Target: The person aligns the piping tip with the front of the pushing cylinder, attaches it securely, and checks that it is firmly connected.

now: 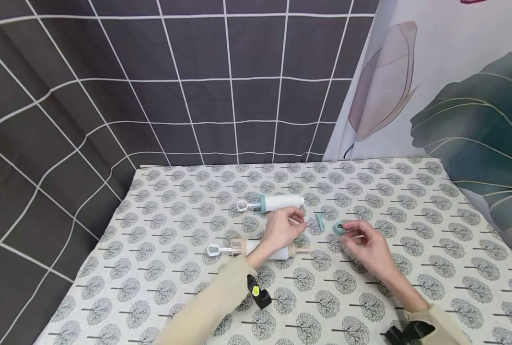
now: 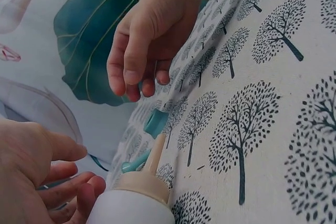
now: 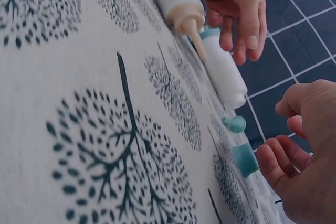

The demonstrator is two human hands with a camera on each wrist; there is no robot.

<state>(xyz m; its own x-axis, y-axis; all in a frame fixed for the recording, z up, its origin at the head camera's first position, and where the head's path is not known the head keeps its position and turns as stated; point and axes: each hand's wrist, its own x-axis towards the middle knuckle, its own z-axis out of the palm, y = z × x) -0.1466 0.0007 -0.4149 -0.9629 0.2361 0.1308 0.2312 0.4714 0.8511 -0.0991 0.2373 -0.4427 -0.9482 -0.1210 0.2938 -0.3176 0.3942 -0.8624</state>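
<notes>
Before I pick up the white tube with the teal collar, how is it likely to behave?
The white tube lies on its side and looks round, so it may roll if pushed. Its surface looks smooth, so it could feel slippery. Its outline is straight, without sagging, so it will probably stay stiff when lifted.

I count two hands: one left hand (image 1: 285,228) and one right hand (image 1: 368,245). I have two sleeves (image 1: 210,304) and two black gadgets (image 1: 259,295), one for each wrist. There are two white tubes: one green-ended tube (image 1: 281,202) and one tan-ended tube (image 1: 283,253). I see two handles (image 1: 242,206), one on each tube. There is one tan tip (image 1: 303,250), one loose green tip (image 1: 320,222) and one green ring (image 1: 337,229). One tablecloth (image 1: 122,302) has more trees (image 1: 263,326) than I can count.
</notes>
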